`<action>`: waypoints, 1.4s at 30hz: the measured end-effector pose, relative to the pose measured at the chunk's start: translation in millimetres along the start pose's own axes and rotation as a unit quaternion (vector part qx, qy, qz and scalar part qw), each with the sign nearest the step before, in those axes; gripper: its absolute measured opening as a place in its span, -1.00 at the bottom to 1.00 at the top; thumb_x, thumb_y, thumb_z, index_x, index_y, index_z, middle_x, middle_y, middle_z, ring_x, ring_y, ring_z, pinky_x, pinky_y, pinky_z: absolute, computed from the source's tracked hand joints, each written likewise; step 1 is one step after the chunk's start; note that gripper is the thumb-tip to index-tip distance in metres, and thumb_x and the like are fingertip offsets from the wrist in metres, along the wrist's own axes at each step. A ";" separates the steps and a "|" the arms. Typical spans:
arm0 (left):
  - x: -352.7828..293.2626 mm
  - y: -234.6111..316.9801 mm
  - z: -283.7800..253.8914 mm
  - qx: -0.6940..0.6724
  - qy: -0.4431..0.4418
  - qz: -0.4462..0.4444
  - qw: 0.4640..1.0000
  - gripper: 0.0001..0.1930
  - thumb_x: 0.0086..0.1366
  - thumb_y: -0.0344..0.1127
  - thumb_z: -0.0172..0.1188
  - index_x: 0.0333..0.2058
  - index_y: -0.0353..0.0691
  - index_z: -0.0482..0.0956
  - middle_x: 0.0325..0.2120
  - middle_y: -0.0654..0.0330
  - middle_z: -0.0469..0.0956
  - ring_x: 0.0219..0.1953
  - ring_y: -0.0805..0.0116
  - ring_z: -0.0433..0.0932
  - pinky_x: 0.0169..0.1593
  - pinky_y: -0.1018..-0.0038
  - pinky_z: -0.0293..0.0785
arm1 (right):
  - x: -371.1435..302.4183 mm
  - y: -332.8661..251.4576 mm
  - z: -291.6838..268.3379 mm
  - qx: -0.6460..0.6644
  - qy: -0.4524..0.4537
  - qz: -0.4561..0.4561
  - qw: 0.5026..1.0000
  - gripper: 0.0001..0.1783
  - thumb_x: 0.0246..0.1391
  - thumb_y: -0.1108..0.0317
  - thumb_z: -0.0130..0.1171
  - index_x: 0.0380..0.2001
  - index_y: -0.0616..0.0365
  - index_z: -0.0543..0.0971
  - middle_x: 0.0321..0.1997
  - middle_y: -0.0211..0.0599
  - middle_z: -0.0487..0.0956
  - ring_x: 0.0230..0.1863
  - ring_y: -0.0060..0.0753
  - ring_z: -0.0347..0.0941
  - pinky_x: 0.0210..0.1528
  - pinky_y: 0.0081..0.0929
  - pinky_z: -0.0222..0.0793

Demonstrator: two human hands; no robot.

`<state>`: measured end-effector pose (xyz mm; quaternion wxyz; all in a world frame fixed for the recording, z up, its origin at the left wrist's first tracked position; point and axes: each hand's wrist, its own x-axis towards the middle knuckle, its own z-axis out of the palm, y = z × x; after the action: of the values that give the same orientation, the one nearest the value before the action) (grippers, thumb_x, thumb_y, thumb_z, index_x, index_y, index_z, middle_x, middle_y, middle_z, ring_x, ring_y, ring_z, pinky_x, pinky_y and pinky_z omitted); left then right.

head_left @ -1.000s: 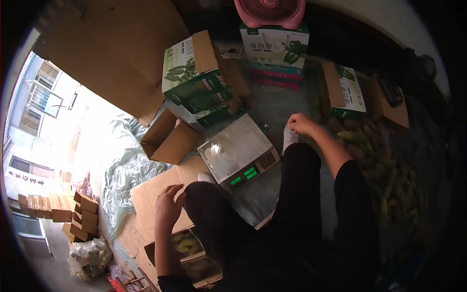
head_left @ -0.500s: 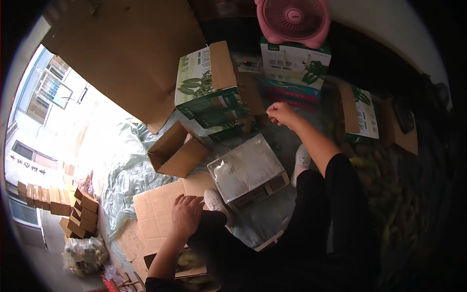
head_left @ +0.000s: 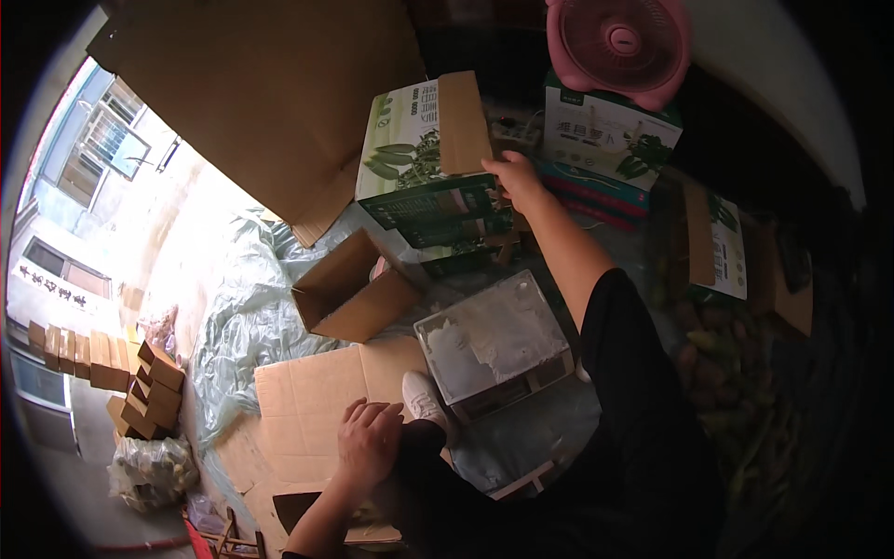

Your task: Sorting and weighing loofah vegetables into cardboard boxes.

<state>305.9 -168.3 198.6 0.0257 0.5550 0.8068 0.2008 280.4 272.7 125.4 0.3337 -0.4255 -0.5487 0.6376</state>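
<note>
My right hand reaches forward to a tall green and white carton printed with vegetables. Its fingers are bent at the edge of the carton's brown flap and seem to pinch it. My left hand rests over my left knee, fingers loosely bent and slightly apart, with nothing in it. Between my legs stands a box with a worn whitish top. Left of it, an open brown cardboard box sits tilted with something small inside, mostly hidden by its wall.
A pink fan stands on another green and white carton at the back. At right are an open carton and a dim heap of vegetables. Flattened cardboard and plastic sheeting cover the floor at left.
My right hand has moved forward from the space beside the tall carton to its flap. My left hand stays at the knee. The whole view has shifted slightly.
</note>
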 end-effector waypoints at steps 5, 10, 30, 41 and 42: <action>3.1 -3.4 0.2 -0.014 0.006 0.007 1.000 -0.85 0.06 -0.48 0.16 -0.33 -0.25 0.55 -0.43 0.10 0.56 -0.32 0.11 0.54 -0.01 0.18 0.39 | -5.6 10.1 -6.3 0.067 -0.133 0.077 0.986 -0.70 -0.09 0.41 0.20 -0.19 0.10 0.54 -0.45 -0.44 0.55 -0.42 -0.51 0.48 -0.19 -0.34 0.38; -5.5 -4.3 -4.8 0.014 0.017 0.010 1.000 -0.86 0.07 -0.49 0.14 -0.33 -0.25 0.54 -0.43 0.10 0.56 -0.32 0.12 0.54 -0.02 0.18 0.38 | -63.8 34.2 -21.5 0.111 -0.176 0.156 0.966 -0.66 -0.11 0.32 0.25 -0.20 0.14 0.56 -0.41 -0.42 0.56 -0.40 -0.53 0.48 -0.32 -0.47 0.35; -24.3 10.1 -1.4 0.062 0.077 0.015 0.995 -0.91 0.11 -0.40 0.11 -0.38 -0.19 0.53 -0.47 0.10 0.52 -0.32 0.09 0.49 -0.04 0.25 0.36 | -207.5 -6.8 -110.0 -0.036 -0.234 0.034 0.971 -0.63 0.02 0.36 0.17 -0.08 0.28 0.51 -0.18 -0.26 0.58 -0.15 -0.46 0.49 -0.08 -0.49 0.37; -25.5 15.8 6.0 0.084 0.100 0.026 0.991 -0.95 0.12 -0.39 0.08 -0.47 -0.19 0.50 -0.50 0.09 0.51 -0.34 0.10 0.50 -0.08 0.24 0.36 | -232.2 31.4 -160.7 -0.542 -0.332 -0.266 0.725 -0.71 -0.09 0.29 0.21 -0.21 -0.06 0.60 -0.23 -0.27 0.60 -0.16 -0.14 0.50 -0.11 -0.25 0.36; -24.3 16.7 6.2 0.090 0.097 0.030 0.991 -0.95 0.13 -0.40 0.07 -0.47 -0.19 0.49 -0.50 0.09 0.51 -0.34 0.10 0.50 -0.09 0.24 0.36 | -230.0 41.1 -161.9 -0.580 -0.334 -0.260 0.695 -0.73 -0.10 0.28 0.22 -0.23 -0.09 0.61 -0.24 -0.29 0.60 -0.13 -0.18 0.49 -0.09 -0.24 0.35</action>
<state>331.7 -183.5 194.4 -0.1084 0.5574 0.8030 0.1811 524.7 127.5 119.7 -0.0321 -0.1336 -0.9740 0.1802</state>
